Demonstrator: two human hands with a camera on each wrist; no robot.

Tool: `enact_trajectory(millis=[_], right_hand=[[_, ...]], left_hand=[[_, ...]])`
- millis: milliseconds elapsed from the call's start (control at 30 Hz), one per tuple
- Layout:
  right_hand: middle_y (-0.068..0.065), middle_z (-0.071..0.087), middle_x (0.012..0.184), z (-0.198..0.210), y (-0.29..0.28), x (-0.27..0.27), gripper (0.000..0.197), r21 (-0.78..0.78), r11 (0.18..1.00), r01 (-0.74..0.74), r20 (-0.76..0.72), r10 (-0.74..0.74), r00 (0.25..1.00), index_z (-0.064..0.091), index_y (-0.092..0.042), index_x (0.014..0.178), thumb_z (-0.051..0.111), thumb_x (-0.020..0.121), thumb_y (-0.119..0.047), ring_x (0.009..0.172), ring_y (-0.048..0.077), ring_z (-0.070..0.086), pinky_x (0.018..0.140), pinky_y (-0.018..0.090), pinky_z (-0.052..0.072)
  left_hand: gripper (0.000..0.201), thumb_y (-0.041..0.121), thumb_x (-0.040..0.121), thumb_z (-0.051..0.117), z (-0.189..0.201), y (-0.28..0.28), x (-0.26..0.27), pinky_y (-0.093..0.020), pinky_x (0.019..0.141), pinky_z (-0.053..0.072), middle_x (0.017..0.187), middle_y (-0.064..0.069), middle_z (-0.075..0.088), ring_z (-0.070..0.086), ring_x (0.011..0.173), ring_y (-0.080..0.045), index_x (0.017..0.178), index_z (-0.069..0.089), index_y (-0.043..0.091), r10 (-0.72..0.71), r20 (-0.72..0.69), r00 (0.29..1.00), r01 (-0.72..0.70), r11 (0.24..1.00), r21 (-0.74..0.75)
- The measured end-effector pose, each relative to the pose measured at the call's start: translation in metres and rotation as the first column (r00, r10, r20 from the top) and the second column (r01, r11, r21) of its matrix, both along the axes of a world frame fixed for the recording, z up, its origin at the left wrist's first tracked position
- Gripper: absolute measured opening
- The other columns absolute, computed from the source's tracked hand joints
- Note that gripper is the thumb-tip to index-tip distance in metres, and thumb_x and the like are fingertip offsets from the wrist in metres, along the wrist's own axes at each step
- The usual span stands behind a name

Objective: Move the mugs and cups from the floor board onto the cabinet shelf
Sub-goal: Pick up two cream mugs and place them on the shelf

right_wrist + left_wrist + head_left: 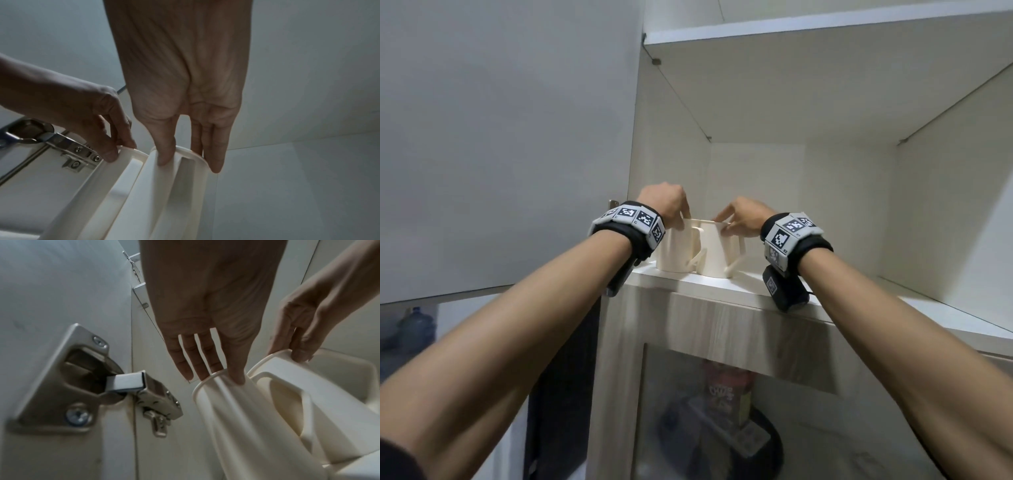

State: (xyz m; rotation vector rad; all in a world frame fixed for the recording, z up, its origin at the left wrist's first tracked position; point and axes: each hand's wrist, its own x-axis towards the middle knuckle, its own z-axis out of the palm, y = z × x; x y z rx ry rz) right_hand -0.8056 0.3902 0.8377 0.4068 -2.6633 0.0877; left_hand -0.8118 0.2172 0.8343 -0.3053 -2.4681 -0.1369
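Two cream mugs stand side by side on the cabinet shelf (pixel 739 291), in the middle of the head view, close enough to touch or nearly so. The left mug (pixel 676 250) sits nearest the shelf's left end; its handle points toward the right mug (pixel 719 253), whose own handle sticks out toward the lower right.

The left hand (pixel 664 202) reaches down over the left mug and pinches its rim, thumb on the outer wall and fingers (pixel 205 356) behind the rim. The right hand (pixel 743 216) pinches the rim of the right mug the same way, thumb on the near wall and fingers (pixel 218 146) over the far edge.

At the left of the left wrist view a metal door hinge (pixel 144 394) joins the open cabinet door (pixel 500 137) to the cabinet side. Below the shelf, in the lower middle of the head view, a glass door (pixel 722 428) shows blurred things behind it.
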Motion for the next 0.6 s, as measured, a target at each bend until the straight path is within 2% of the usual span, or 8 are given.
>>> enact_trajectory(millis=[167, 300, 400, 600], right_hand=[[0.005, 0.066, 0.125, -0.001, -0.009, -0.014, 0.041, -0.002, 1.0, 0.002, 0.006, -0.002, 1.0, 0.062, -0.028, 0.128, 0.058, 0.089, -0.014, 0.115, 0.025, 0.061, 0.092, 0.026, 0.045], [0.004, 0.063, 0.13, -0.001, -0.014, -0.017, 0.045, -0.008, 1.0, -0.002, 0.032, 0.003, 0.999, 0.059, -0.029, 0.131, 0.056, 0.089, -0.013, 0.118, 0.025, 0.059, 0.097, 0.028, 0.045], [0.003, 0.059, 0.136, -0.002, -0.019, -0.018, 0.051, 0.012, 1.0, -0.002, 0.07, 0.001, 0.998, 0.052, -0.031, 0.137, 0.055, 0.089, -0.013, 0.122, 0.024, 0.056, 0.1, 0.028, 0.043], [0.003, 0.046, 0.147, 0.002, -0.019, -0.017, 0.062, 0.1, 0.994, 0.044, 0.137, -0.058, 0.989, 0.033, -0.035, 0.147, 0.056, 0.091, -0.022, 0.133, 0.023, 0.046, 0.107, 0.029, 0.035]], left_hand=[[0.03, 0.021, 0.075, 0.075, 0.003, -0.006, -0.011, -0.025, 0.071, 0.045, 0.104, -0.002, 0.074, 0.068, 0.099, -0.023, 0.104, 0.075, 0.03, 0.027, 0.003, 1.0, -0.027, 1.0, -0.016], [0.028, 0.021, 0.078, 0.072, 0.002, -0.012, -0.016, -0.028, 0.077, 0.05, 0.105, -0.002, 0.074, 0.068, 0.101, -0.023, 0.104, 0.075, 0.031, 0.039, -0.007, 0.999, -0.039, 0.999, -0.037], [0.027, 0.02, 0.08, 0.07, 0.001, -0.016, -0.019, -0.029, 0.081, 0.05, 0.106, -0.002, 0.074, 0.067, 0.102, -0.023, 0.104, 0.075, 0.031, 0.056, -0.023, 0.998, -0.057, 0.997, -0.051], [0.028, 0.018, 0.08, 0.069, 0.001, -0.013, -0.021, -0.029, 0.079, 0.049, 0.108, -0.002, 0.072, 0.067, 0.102, -0.025, 0.105, 0.074, 0.03, 0.089, -0.046, 0.995, -0.094, 0.988, -0.126]])
